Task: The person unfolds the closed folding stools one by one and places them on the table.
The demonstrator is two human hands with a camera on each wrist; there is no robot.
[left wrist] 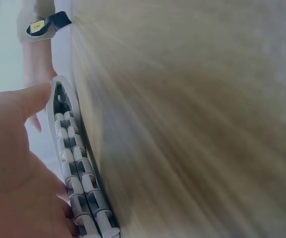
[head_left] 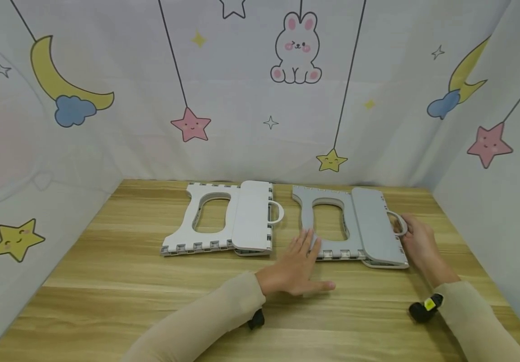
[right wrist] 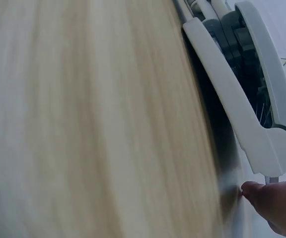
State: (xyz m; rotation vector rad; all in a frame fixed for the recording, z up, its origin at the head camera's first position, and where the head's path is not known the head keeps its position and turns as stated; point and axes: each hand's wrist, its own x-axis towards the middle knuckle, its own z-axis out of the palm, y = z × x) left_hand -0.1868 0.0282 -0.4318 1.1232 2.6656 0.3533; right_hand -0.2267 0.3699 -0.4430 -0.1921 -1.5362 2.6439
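Note:
A grey folding step stool (head_left: 379, 226) lies folded flat on the wooden table, its loop handle facing right. My right hand (head_left: 419, 244) holds that handle (head_left: 398, 223) with finger and thumb at its right side. In the right wrist view, a thumb or fingertip (right wrist: 274, 206) shows close to the stool's end. My left hand (head_left: 293, 266) has its fingers straight, resting on the stool's near left corner, thumb spread to the right. The left wrist view shows the stool's hinged edge (left wrist: 78, 163) beside the palm. A white folding step stool (head_left: 253, 216) lies folded to the left.
The wooden table (head_left: 106, 301) reaches back to a white curtain (head_left: 251, 90) printed with stars, moons and a rabbit. Similar cloth hangs on the left and right sides. The white stool's handle (head_left: 277, 212) points toward the grey stool across a narrow gap.

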